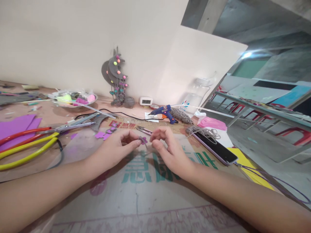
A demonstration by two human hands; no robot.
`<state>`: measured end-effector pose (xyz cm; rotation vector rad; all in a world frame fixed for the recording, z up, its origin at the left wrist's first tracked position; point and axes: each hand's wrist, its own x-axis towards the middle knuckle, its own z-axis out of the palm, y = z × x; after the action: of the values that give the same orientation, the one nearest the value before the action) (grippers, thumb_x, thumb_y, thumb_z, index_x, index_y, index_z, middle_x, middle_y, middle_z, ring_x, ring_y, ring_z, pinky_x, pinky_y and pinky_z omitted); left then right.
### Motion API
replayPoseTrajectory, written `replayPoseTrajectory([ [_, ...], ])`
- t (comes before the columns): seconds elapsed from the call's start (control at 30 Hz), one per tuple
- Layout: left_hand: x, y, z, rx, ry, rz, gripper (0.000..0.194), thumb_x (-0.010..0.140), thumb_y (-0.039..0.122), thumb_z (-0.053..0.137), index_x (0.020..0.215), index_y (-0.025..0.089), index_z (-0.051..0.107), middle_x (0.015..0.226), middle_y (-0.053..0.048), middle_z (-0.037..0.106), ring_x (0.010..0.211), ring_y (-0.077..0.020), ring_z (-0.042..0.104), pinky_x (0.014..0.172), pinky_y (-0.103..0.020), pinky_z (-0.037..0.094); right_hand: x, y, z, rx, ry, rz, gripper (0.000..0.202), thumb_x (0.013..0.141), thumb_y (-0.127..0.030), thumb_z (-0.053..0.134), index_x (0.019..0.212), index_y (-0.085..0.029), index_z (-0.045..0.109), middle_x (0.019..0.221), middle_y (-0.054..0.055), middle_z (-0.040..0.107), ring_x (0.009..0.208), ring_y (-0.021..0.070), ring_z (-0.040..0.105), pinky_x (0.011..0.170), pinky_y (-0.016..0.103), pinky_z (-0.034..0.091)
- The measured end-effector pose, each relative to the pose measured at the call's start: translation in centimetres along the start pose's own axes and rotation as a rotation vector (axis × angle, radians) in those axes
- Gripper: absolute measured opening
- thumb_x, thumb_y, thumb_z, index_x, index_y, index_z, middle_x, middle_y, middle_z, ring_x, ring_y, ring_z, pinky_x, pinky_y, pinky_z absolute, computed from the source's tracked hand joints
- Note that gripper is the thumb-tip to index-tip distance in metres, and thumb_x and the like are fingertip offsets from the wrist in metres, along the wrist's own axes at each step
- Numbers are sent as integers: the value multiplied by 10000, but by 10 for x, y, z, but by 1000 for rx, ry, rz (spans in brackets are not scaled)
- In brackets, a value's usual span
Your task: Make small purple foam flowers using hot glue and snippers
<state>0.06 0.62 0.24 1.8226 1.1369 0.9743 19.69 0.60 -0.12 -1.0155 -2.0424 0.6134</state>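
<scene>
My left hand (125, 142) pinches a small purple felt flower (144, 140) between thumb and fingertips. A short strand of grey yarn (145, 146) lies across the flower and hangs below it. Just right of the flower, my right hand (168, 150) is loosely curled, thumb and fingers apart, with nothing visible between them. Both hands are above a printed plastic-covered board (136, 200). Tweezers (143, 130) lie behind the hands. Several purple felt cut-outs (105, 133) lie beyond my left hand.
Pliers with yellow handles (31, 150) and red handles (24, 132) lie left, near purple sheets (19, 127). A blue glue gun (166, 113), grey yarn skein (181, 115), timer (146, 101), bottle (196, 95) and phone (218, 149) stand or lie behind and right. A moon ornament (116, 77) leans on the wall.
</scene>
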Motion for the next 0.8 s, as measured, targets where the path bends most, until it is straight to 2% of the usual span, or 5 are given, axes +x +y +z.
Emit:
replayPoseTrajectory([
  [0.1, 0, 0, 0, -7, -17, 7, 160, 803, 319, 521, 786, 182, 602, 727, 16, 631, 620, -112, 552, 570, -221, 429, 5, 1, -1, -60, 24, 6, 224, 905, -294, 396, 1079, -203, 504, 1007, 56, 590, 936, 153, 547, 833, 312, 424],
  [0.27, 0, 0, 0, 2, -35, 14, 136, 798, 292, 531, 767, 183, 606, 716, 23, 622, 618, -103, 548, 577, -213, 433, 8, -3, 2, -56, -86, 14, 164, 873, -268, 465, 904, -201, 612, 896, 17, 650, 860, 142, 583, 796, 282, 437],
  [0.53, -2, -3, 2, -9, -107, 2, 181, 785, 332, 537, 836, 182, 624, 793, -11, 646, 726, -153, 592, 652, -258, 466, 8, -2, 3, -78, -89, 72, 152, 853, -276, 477, 808, -190, 595, 773, -3, 628, 747, 128, 570, 710, 251, 437],
  [0.67, -1, -1, 1, -28, -112, 84, 238, 825, 337, 476, 944, 196, 627, 910, -29, 661, 811, -159, 592, 691, -258, 463, 7, -3, 3, -113, -82, 68, 155, 848, -277, 477, 793, -190, 593, 754, -2, 625, 711, 128, 562, 687, 251, 433],
  [0.8, -1, 0, 1, 49, -84, 88, 222, 833, 336, 459, 855, 187, 623, 785, -7, 637, 700, -137, 558, 600, -228, 427, 7, -3, 3, -165, -108, 14, 136, 837, -272, 501, 780, -195, 597, 743, -5, 618, 712, 123, 556, 676, 243, 422],
])
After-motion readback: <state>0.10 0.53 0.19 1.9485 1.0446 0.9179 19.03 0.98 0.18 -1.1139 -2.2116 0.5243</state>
